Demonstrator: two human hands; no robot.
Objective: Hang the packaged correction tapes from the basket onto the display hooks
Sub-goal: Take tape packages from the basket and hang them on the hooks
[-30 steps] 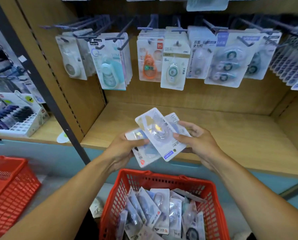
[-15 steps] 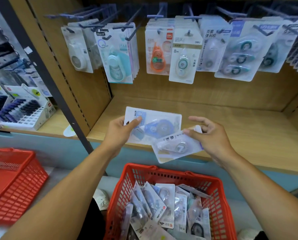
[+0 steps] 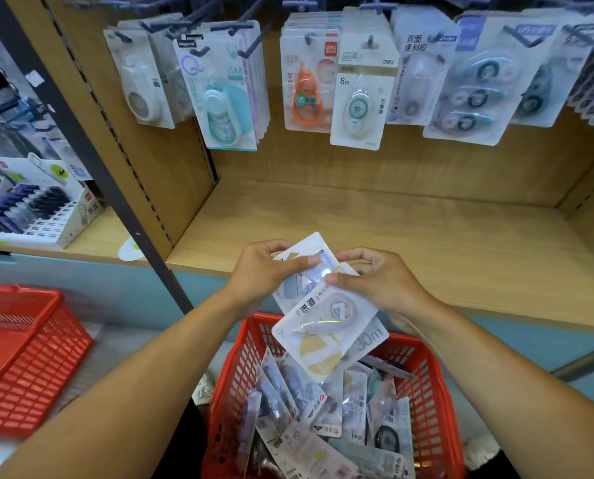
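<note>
A wooden shelf (image 3: 392,233) ran bare across the middle of the scene, with hooks (image 3: 250,15) along the far wall above it already crowded with hanging packs (image 3: 357,91). Near the person sat the red basket (image 3: 423,392), still heaped with packaged tapes (image 3: 299,402); a second basket (image 3: 22,357) stood well to the left. Both hands met above the near basket's far rim. The left hand (image 3: 261,274) pinched a blue-printed pack (image 3: 299,271) by its top, and the right hand (image 3: 385,281) was closed on the yellow pack (image 3: 326,326) overlapping it in front. How many packs were in the fan was unclear. The risk looked plain: glossy packs held by thin edges could slide apart, though a dropped one would likely land in the basket. A hang-hole could also miss its hook, since the tips sat close together and the front packs hid them. The open shelf gave free room for lifting; the left upright (image 3: 91,140) and the right side wall hemmed the reach.
</note>
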